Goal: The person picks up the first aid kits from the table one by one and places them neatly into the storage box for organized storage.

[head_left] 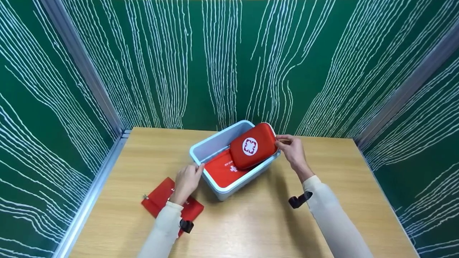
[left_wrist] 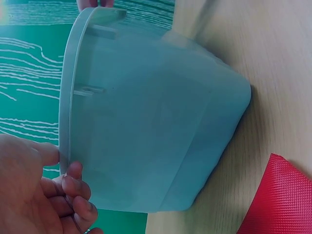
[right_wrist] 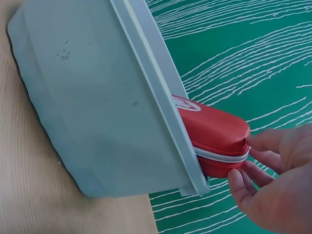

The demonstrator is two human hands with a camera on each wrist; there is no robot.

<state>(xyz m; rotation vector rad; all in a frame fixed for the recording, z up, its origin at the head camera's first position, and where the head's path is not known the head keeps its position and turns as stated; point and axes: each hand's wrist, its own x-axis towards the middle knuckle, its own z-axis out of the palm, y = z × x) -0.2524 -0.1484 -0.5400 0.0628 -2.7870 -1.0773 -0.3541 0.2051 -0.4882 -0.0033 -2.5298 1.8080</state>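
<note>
A pale blue plastic bin (head_left: 229, 191) stands on the table, and my left hand (head_left: 187, 182) pinches its near-left rim between thumb and fingers. My right hand (head_left: 293, 152) holds the right end of a red zippered first-aid case (head_left: 263, 152), which tilts up out of the bin's right side. The right wrist view shows the fingers at the zipper end of the case (right_wrist: 217, 131). Inside the bin, partly under the case, lies a flat red first-aid pouch (head_left: 220, 170) with a white cross.
Another red pouch (head_left: 157, 195) with white print lies on the wooden table (head_left: 251, 229), partly covered by my left wrist. Green walls (head_left: 222, 64) with white wavy lines rise behind the table and on both sides, with metal posts (head_left: 86, 64) at the corners.
</note>
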